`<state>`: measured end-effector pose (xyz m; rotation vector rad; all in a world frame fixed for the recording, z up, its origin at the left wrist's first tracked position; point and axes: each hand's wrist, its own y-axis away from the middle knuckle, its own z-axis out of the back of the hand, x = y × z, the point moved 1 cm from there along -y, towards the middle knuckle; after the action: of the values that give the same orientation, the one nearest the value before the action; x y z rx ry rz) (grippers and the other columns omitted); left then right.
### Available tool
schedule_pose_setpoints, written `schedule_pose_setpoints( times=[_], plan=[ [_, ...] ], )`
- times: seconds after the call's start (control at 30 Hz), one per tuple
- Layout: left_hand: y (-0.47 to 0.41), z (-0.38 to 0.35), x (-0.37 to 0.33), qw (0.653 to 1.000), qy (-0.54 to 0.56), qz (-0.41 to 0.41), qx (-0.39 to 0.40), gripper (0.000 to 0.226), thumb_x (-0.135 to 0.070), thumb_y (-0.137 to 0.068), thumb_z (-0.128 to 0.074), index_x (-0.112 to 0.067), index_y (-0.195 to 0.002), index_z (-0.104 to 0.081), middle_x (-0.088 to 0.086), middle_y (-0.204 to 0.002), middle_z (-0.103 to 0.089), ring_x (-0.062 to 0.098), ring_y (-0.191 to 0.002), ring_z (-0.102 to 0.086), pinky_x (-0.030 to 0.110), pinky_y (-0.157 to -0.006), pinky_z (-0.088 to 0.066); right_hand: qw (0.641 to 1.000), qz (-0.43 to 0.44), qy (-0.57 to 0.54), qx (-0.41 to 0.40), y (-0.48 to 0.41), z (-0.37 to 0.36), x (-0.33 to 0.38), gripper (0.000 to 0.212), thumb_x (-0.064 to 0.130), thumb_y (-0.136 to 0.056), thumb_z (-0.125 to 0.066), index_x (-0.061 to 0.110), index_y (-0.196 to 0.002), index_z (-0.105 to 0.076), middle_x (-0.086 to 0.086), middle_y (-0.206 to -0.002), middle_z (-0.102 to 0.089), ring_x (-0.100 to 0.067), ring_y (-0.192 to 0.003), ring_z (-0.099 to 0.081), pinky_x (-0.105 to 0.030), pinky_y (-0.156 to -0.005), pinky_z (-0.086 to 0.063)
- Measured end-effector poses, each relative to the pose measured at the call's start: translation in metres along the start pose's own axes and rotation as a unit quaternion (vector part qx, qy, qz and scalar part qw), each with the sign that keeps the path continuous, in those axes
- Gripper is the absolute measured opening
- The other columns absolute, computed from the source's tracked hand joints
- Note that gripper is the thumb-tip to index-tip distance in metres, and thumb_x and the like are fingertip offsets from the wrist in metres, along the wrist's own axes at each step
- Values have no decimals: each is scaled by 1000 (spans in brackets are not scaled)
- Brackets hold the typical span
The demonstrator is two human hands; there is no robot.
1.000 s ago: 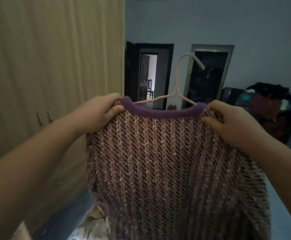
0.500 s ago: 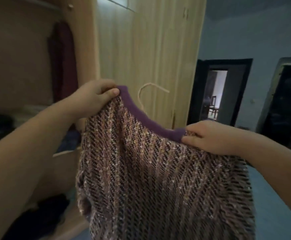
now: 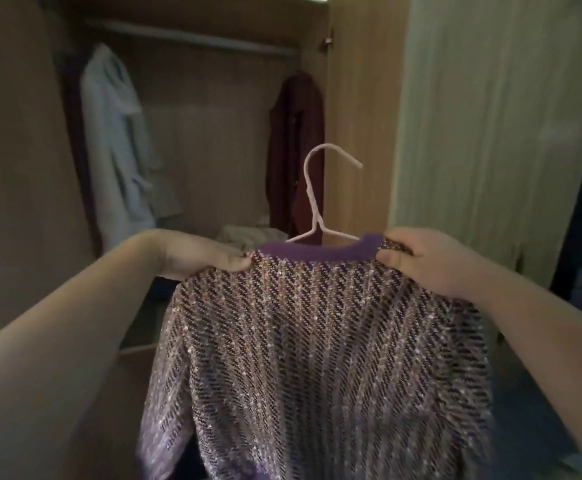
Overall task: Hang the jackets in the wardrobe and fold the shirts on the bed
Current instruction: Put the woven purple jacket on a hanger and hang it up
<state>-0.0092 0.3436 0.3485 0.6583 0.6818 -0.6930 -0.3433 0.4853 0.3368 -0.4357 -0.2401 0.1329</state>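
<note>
Looks part done: a pale robe [image 3: 116,140] and a maroon coat [image 3: 294,147] hang on the wardrobe rail [image 3: 192,38], while the sparkly purple tweed jacket [image 3: 317,358] on its pink wire hanger [image 3: 317,199] is off the rail, left hand [image 3: 206,254] and right hand [image 3: 428,258] pinching its shoulders; no shirts in sight.

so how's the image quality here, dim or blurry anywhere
Head view: dim, warm indoor light; the wardrobe interior is shadowed and soft; the jacket weave is fairly sharp near the collar but smeared at its lower edge; wide-angle bending stretches both forearms at the frame edges.
</note>
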Motion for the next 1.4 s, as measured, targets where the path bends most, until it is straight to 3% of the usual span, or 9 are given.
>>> schedule_pose_setpoints(
  times=[0.1,0.23,0.37,0.43,0.57,0.7,1.1,1.27,1.4],
  plan=[
    [12,30,31,989,141,17,32,82,-62,-61,-84,-23,-129,-61,5,-134,-64,25,-121,-62,37,-90,-56,998,42,-36,12,-36,-18,20,28,54,-95,-45,31,-99,-60,12,-87,-66,-2,-77,-63,-30,-65,-53],
    [9,50,64,979,203,-17,-32,83,-64,-66,-78,-16,-131,-61,11,-132,-64,29,-121,-61,42,-101,-51,995,67,-72,0,-81,-39,24,22,49,-98,-45,35,-84,-55,16,-78,-61,8,-72,-57,-26,-58,-36],
    [8,71,67,1000,8,-25,-10,62,-60,-91,-56,-28,-143,-49,-7,-142,-56,12,-132,-52,29,-111,-40,995,79,-67,14,-125,-79,18,18,49,-98,-43,34,-92,-52,16,-82,-61,4,-78,-58,-23,-60,-39],
    [3,79,63,987,-105,-27,-118,44,-56,-93,-50,-38,-134,-53,-15,-128,-65,5,-121,-58,21,-100,-44,992,88,-90,4,-144,-99,13,14,56,-94,-46,43,-98,-43,15,-77,-59,9,-74,-56,-21,-54,-37],
    [-13,86,67,871,-289,8,-398,18,-49,-94,-57,-36,-106,-59,-14,-91,-66,8,-83,-63,22,-71,-49,990,113,-89,7,-175,-139,3,53,68,-77,-64,41,-107,-31,8,-71,-61,7,-66,-59,-24,-44,-43],
    [-28,86,61,698,-460,58,-546,27,-65,-86,-52,-40,-96,-46,-17,-73,-54,15,-62,-52,31,-51,-41,975,130,-179,-34,-223,-156,-18,23,39,-90,-67,40,-95,-45,5,-73,-64,-5,-64,-60,-37,-53,-49],
    [-74,130,72,605,-462,111,-638,60,-88,-68,-24,-33,-78,-43,-10,-58,-52,19,-51,-54,28,-46,-34,817,182,-471,280,-359,-162,-73,27,44,-88,-62,31,-109,-71,-1,-115,-72,-17,-105,-69,-23,-82,-53],
    [-90,172,87,569,-404,119,-707,45,-84,-74,-34,-40,-78,-39,-17,-57,-48,1,-48,-39,20,-45,-25,952,187,-225,88,-414,-187,-75,8,51,-91,-61,45,-97,-61,18,-93,-68,-1,-87,-64,-24,-73,-48],
    [-105,213,103,567,-338,101,-744,39,-79,-74,-45,-41,-80,-45,-18,-61,-52,-2,-53,-43,21,-46,-29,943,128,-252,-177,-443,-217,-60,10,43,-97,-49,36,-102,-53,14,-95,-53,-5,-82,-52,-30,-70,-41]
  ],
)
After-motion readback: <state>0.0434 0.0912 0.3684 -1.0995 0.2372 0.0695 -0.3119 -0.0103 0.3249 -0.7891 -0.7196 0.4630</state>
